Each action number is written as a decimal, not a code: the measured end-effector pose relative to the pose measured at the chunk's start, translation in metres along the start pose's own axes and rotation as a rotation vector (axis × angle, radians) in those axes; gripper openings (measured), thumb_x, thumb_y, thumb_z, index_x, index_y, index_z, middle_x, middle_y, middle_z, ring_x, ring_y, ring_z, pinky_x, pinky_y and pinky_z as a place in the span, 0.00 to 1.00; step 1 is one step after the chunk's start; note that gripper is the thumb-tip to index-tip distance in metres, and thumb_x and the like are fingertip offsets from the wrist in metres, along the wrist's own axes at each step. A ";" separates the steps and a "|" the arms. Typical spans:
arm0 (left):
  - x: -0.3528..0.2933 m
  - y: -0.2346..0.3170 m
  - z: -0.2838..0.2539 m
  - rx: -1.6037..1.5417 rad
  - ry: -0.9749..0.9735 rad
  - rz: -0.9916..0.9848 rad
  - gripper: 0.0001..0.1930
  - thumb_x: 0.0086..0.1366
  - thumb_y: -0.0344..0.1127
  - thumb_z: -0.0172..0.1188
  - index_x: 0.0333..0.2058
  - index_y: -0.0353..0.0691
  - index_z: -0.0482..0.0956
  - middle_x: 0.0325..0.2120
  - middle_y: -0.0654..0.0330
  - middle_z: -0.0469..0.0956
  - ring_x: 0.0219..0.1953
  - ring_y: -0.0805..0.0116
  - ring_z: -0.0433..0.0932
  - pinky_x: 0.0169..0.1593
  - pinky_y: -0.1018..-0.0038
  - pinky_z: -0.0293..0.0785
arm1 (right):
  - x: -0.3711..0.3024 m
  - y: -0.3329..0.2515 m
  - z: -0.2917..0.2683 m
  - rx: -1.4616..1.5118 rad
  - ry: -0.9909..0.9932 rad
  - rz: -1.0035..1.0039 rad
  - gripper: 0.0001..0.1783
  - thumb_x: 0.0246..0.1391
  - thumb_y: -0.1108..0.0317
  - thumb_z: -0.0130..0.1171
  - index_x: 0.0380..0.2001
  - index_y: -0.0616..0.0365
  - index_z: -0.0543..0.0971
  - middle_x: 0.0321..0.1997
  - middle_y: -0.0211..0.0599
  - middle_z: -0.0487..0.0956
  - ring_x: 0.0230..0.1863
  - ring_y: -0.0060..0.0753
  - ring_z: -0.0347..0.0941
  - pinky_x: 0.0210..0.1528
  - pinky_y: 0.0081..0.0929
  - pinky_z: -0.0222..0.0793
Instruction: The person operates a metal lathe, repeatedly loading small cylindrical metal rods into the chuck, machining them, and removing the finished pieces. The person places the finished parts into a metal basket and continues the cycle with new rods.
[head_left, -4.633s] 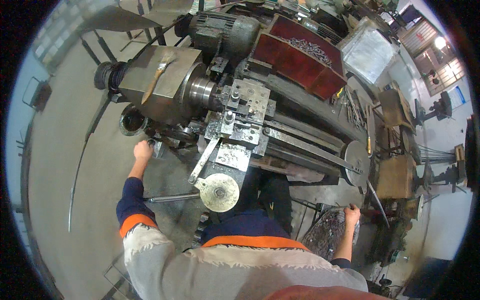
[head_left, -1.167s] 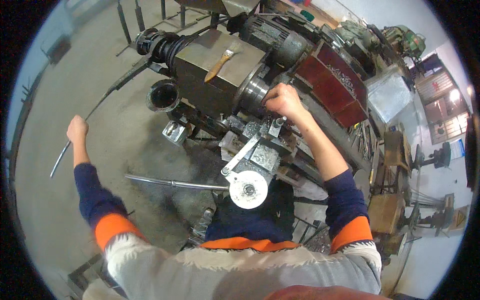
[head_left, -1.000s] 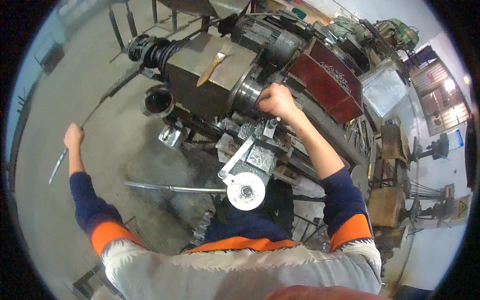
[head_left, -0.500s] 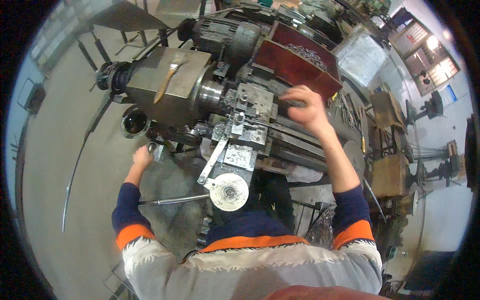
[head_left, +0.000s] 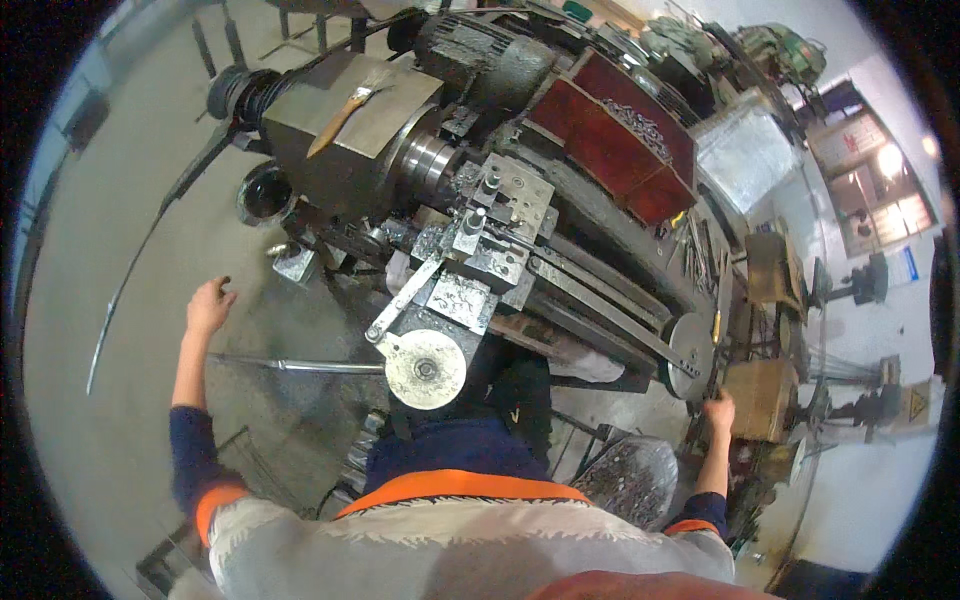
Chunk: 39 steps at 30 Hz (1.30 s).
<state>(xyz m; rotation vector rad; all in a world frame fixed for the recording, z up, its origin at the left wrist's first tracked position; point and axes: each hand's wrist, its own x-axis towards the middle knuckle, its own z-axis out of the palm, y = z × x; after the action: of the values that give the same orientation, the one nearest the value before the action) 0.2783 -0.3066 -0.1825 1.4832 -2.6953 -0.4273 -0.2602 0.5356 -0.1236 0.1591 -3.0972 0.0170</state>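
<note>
My left hand [head_left: 208, 306] hangs at the left with nothing in it, fingers loosely bent and apart, near a long metal lever [head_left: 330, 368]. A small metal box with a knob [head_left: 294, 262] is beyond it. At the right end of the lathe, my right hand [head_left: 719, 412] is closed around what looks like a rod handle, mostly covered by the fingers, beside a round handwheel [head_left: 688, 357]. Between my hands stand the lathe's tool slide [head_left: 490, 250], strewn with metal chips, the shiny spindle chuck [head_left: 428, 162] and a pale round dial [head_left: 425, 370].
A wooden-handled brush [head_left: 340, 122] lies on the headstock [head_left: 385, 85]. Behind the bed stands a red tray [head_left: 600, 125] holding small metal parts. Several hand tools [head_left: 697, 250] lie at the right. Below them is a container of metal pieces [head_left: 625, 480].
My left hand has left the small metal box and moved left and down. My right hand has swung from above the tool slide to the rod by the handwheel and closed there.
</note>
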 end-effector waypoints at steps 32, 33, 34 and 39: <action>-0.030 -0.017 0.039 -0.994 0.512 -0.395 0.12 0.56 0.31 0.53 0.35 0.26 0.76 0.22 0.55 0.76 0.22 0.70 0.76 0.28 0.77 0.72 | -0.144 -0.021 0.043 0.140 0.049 0.384 0.21 0.29 0.61 0.55 0.29 0.63 0.77 0.31 0.57 0.76 0.35 0.59 0.72 0.40 0.43 0.67; -0.030 -0.019 0.041 -1.013 0.523 -0.388 0.12 0.56 0.31 0.53 0.35 0.26 0.76 0.23 0.55 0.76 0.23 0.70 0.76 0.27 0.77 0.72 | -0.144 -0.023 0.043 0.141 0.065 0.376 0.20 0.29 0.61 0.55 0.29 0.63 0.77 0.30 0.57 0.76 0.35 0.60 0.72 0.40 0.44 0.67; -0.030 -0.022 0.045 -1.020 0.530 -0.390 0.13 0.56 0.31 0.53 0.36 0.26 0.75 0.22 0.54 0.76 0.22 0.70 0.76 0.27 0.77 0.72 | -0.143 -0.025 0.042 0.142 0.080 0.368 0.20 0.29 0.61 0.55 0.29 0.63 0.77 0.30 0.57 0.76 0.35 0.60 0.72 0.40 0.44 0.67; -0.050 -0.011 0.030 -1.123 0.528 -0.421 0.14 0.56 0.32 0.54 0.37 0.26 0.73 0.23 0.54 0.76 0.23 0.69 0.76 0.27 0.76 0.73 | -0.141 -0.027 0.038 0.034 0.198 0.269 0.19 0.33 0.61 0.54 0.31 0.59 0.78 0.29 0.54 0.76 0.33 0.56 0.73 0.37 0.44 0.67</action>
<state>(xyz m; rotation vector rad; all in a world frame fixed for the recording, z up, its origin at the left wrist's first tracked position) 0.3098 -0.2641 -0.2091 1.4164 -1.2821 -1.1085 -0.1192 0.5228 -0.1676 -0.2444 -2.8956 0.0873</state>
